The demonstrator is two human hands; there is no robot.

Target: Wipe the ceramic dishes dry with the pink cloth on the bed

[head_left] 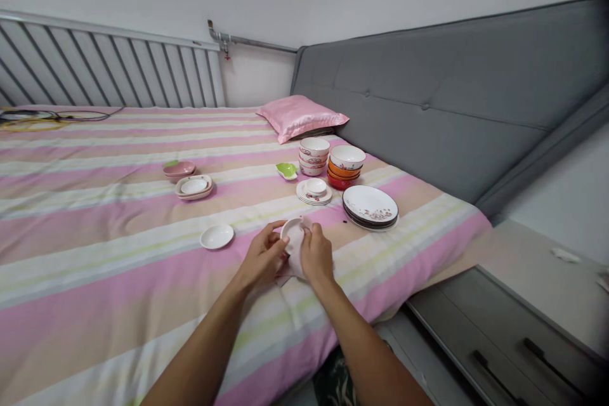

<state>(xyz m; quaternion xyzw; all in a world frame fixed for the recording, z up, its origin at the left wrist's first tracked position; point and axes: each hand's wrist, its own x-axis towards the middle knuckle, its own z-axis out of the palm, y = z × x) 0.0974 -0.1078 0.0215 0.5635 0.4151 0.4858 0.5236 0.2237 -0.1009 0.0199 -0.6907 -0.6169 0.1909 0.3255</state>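
while the left hand [264, 252], in the head view, had its grip closed on the rim of a small pale dish [288, 226], the right hand [318, 254] had its grip clenched around a light pink cloth [295, 250] pressed against that dish, both over the striped bedspread [118, 285]. a white saucer [217, 236] lay to the left of the hands, a stack of dark-rimmed plates [370, 204] sat to the right, and bowls [347, 157] stood stacked beyond.
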